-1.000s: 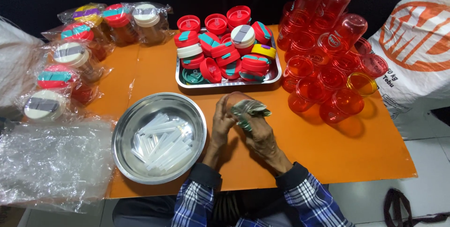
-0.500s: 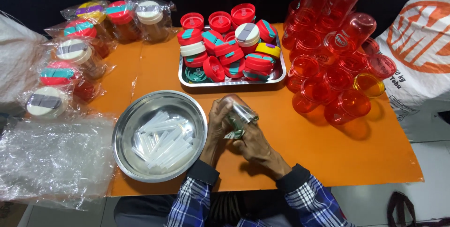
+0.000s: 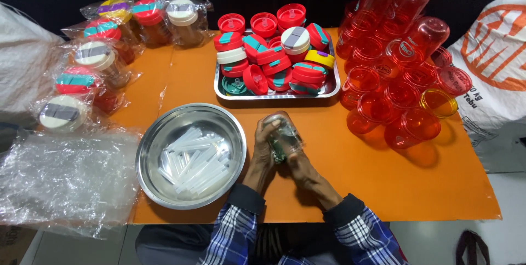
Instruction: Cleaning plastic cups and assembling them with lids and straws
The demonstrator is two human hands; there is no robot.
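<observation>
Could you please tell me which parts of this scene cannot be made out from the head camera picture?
- Clear cup: both the left hand and the right hand cover its lower end; its contents are too blurred to tell.
- Lids low in the metal tray: buried under the upper lids.
- White sack: cut off by the right edge.
- Wrapped cups: the plastic film blurs them.

Orange table (image 3: 181, 79) across mid-frame. Red translucent cups (image 3: 400, 73) at upper right — one yellow cup (image 3: 438, 102) among them. Lids (image 3: 274, 57) in the silver tray (image 3: 329, 91): red, teal, white, yellow. Shiny steel bowl (image 3: 159, 133) at lower left, clear straws (image 3: 194, 158) inside. Blue-and-white plaid sleeves (image 3: 361, 232) at bottom. White sack (image 3: 493, 62), orange print, right edge.
</observation>
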